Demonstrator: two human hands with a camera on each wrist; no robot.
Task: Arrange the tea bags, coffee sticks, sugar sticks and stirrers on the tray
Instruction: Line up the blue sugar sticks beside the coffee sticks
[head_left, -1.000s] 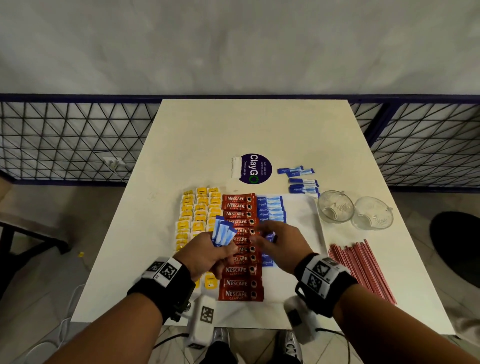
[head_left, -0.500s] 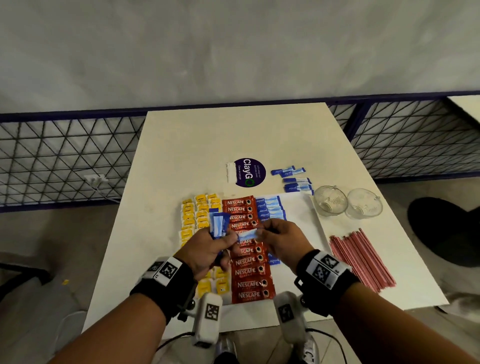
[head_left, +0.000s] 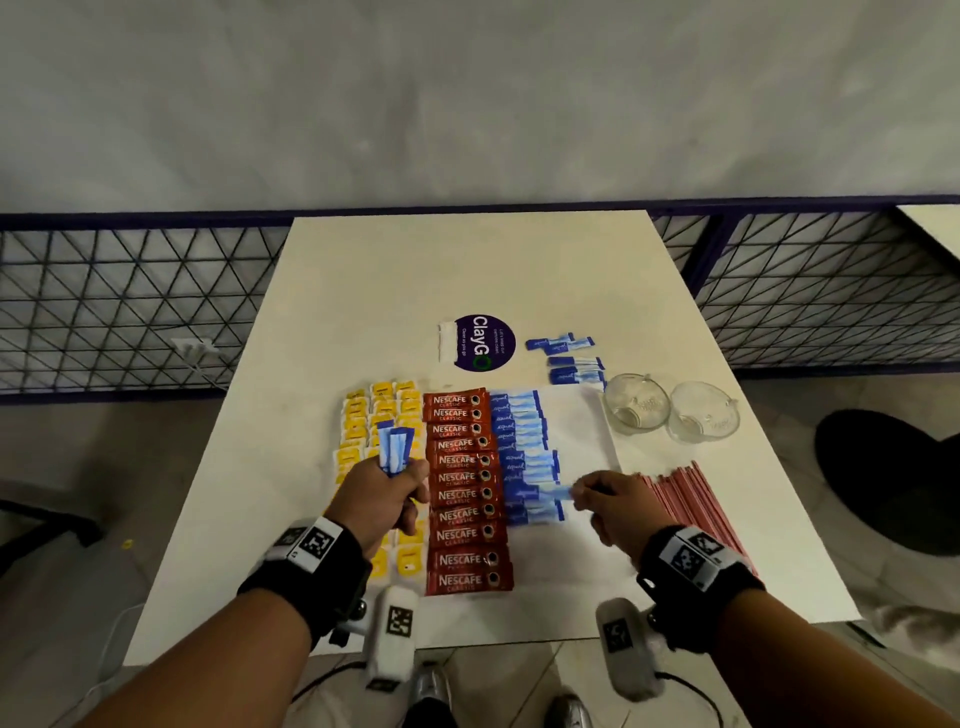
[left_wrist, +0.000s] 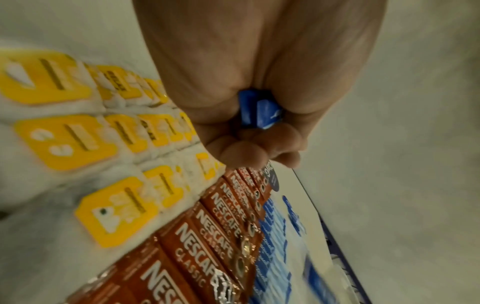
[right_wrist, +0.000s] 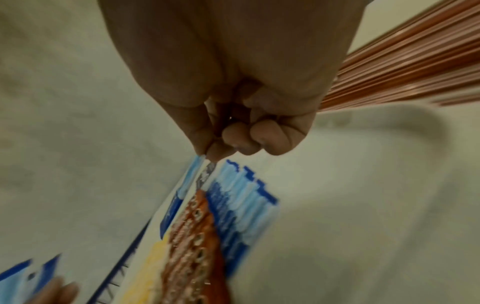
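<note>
Fingers (left_wrist: 241, 156) of the left hand (head_left: 382, 501) curl tight round a small bundle of blue paper sugar sticks (head_left: 395, 451), whose tops stand upright above the fist over the tea bags; in the left wrist view the lower ends of the bundle (left_wrist: 261, 112) show inside the closed palm; fingers (right_wrist: 217, 153) of the right hand (head_left: 613, 506) pinch the end of one single blue sugar stick (head_left: 548, 491), thumb against fingertip, the other fingers curled in; that stick lies level at the near end of the blue row, though whether it touches the sheet cannot be told.

White flat tray sheet (head_left: 576, 441) lies at the middle of the pale counter (head_left: 467, 270), toward its near edge; on it run three columns from far to near: yellow-tagged white tea bags (head_left: 363, 421) on the left, red Nescafe coffee sticks (head_left: 460, 478) in the middle, the laid row of blue sugar sticks (head_left: 524, 441) just right of them, touching side by side; the right part of the sheet is bare.

Loose blue sugar sticks (head_left: 569, 358) lie beyond the sheet's far right corner; thin red stirrers (head_left: 685, 499) lie in a flat bunch off the sheet toward the counter's right edge, just beside the right hand; two clear glass cups (head_left: 636, 402) stand beyond them; a round purple sticker (head_left: 484, 343) marks the counter beyond the coffee column.
</note>
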